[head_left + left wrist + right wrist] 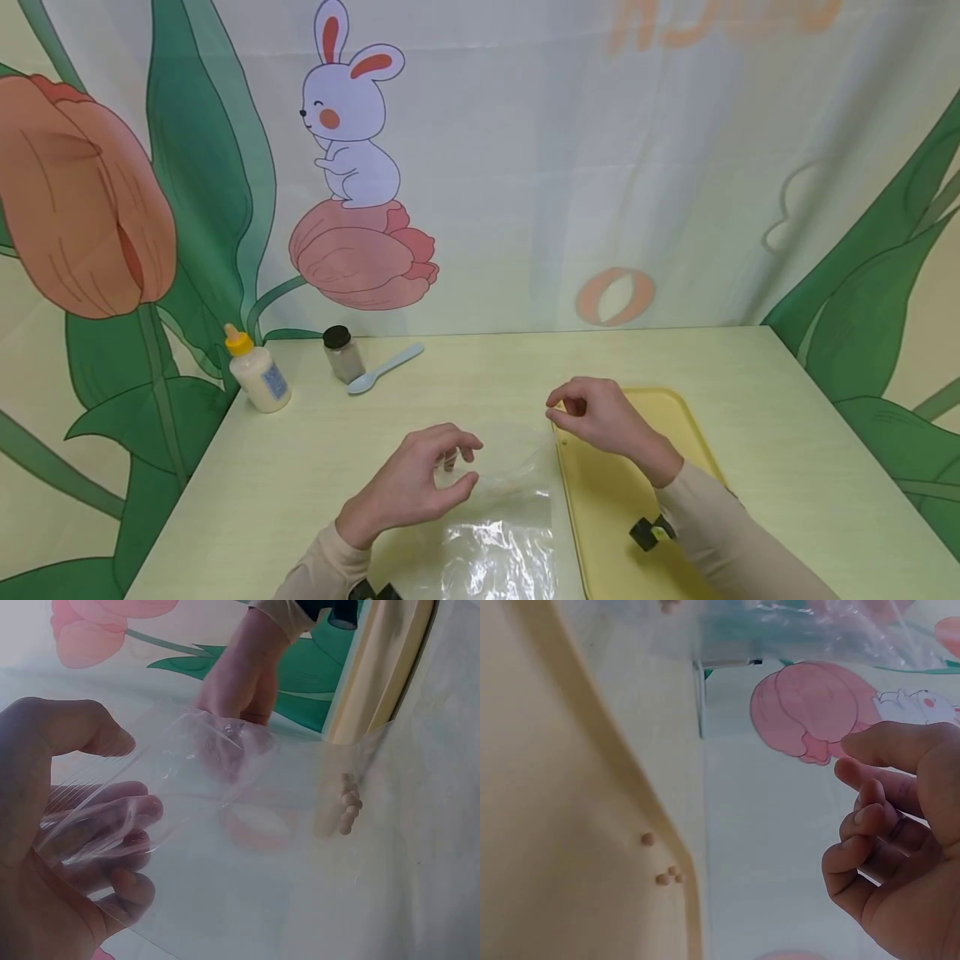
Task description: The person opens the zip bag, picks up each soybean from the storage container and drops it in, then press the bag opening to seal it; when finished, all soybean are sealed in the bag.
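Observation:
My left hand (420,479) holds a clear plastic bag (498,550); in the left wrist view, thumb and fingers are spread, with the bag's film around the fingertips. A small cluster of brown pellets (349,804) shows in the lower part of the bag (300,885). Over the left edge of the yellow tray (607,500) is my right hand (600,412), fingers loosely curled, thumb and index tips close together with nothing visible between them. Several more brown pellets (662,879) lie in the tray's corner in the right wrist view, some hard against its rim.
At the back left stand a glue bottle (260,379) with a yellow cap and a small jar (345,358) with a black lid. A pale blue spoon (386,369) lies beside the jar. A printed curtain (487,167) hangs behind the table (465,375).

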Motion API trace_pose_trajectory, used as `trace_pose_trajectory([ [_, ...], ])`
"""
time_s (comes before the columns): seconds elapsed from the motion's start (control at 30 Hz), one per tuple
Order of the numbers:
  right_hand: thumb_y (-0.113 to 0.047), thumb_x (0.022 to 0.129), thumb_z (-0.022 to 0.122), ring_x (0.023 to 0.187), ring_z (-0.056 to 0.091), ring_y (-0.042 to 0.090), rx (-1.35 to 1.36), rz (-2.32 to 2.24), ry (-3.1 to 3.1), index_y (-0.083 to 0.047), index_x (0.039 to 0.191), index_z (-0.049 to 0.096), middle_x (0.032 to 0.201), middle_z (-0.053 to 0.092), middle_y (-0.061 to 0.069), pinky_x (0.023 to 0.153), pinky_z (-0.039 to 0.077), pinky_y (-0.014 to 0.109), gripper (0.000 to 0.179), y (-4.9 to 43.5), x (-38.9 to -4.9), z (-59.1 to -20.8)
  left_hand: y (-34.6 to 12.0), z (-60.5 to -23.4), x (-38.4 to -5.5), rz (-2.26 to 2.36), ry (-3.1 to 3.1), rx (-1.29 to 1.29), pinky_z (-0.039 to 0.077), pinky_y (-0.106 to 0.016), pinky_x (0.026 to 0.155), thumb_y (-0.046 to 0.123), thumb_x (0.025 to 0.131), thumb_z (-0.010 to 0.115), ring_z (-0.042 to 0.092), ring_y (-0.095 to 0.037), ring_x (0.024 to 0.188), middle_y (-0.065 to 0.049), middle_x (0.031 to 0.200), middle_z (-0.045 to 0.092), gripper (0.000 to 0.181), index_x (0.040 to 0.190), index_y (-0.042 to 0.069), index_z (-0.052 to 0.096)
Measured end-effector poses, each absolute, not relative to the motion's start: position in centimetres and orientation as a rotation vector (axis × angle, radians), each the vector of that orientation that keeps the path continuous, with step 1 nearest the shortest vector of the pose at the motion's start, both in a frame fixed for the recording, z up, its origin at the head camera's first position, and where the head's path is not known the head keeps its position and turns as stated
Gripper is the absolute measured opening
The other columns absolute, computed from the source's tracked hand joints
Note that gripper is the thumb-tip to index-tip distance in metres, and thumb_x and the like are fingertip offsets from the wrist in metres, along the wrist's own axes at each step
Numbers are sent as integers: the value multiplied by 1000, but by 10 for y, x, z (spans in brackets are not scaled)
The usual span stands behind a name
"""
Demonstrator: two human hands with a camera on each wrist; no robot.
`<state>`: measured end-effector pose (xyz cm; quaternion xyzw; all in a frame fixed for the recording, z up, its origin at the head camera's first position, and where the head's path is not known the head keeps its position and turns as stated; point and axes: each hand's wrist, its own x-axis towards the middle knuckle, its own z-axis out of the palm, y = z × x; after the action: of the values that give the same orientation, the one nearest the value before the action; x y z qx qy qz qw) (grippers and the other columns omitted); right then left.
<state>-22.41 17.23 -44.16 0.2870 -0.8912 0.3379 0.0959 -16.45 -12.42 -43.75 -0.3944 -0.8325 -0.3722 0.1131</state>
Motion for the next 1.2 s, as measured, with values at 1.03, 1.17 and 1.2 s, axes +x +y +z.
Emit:
trace_pose_trajectory([
  [1.03, -15, 79, 77, 62, 50, 5, 716, 826, -2998, -12, 77, 75, 68, 62, -8, 61, 44, 23, 4, 188, -254, -501, -125, -440, -166, -1088, -2432, -1165, 47, -20, 62, 14, 80, 73, 56, -13, 66, 10, 86, 61, 27, 106, 14, 67],
  [1.17, -15, 78, 77, 63, 51, 6, 718, 783, -3024, -15, 75, 74, 68, 63, -10, 63, 46, 25, 4, 187, -255, -502, -125, -440, -166, -1092, -2436, -1159, 47, -20, 62, 14, 80, 73, 56, -13, 66, 11, 86, 61, 27, 106, 14, 67],
  [1.2, -14, 78, 77, 63, 51, 6, 718, 771, -3024, -16, 74, 74, 67, 63, -10, 63, 45, 25, 5, 188, -255, -503, -125, -440, -165, -1093, -2436, -1158, 46, -20, 62, 14, 80, 73, 56, -13, 66, 11, 86, 61, 27, 106, 14, 67],
])
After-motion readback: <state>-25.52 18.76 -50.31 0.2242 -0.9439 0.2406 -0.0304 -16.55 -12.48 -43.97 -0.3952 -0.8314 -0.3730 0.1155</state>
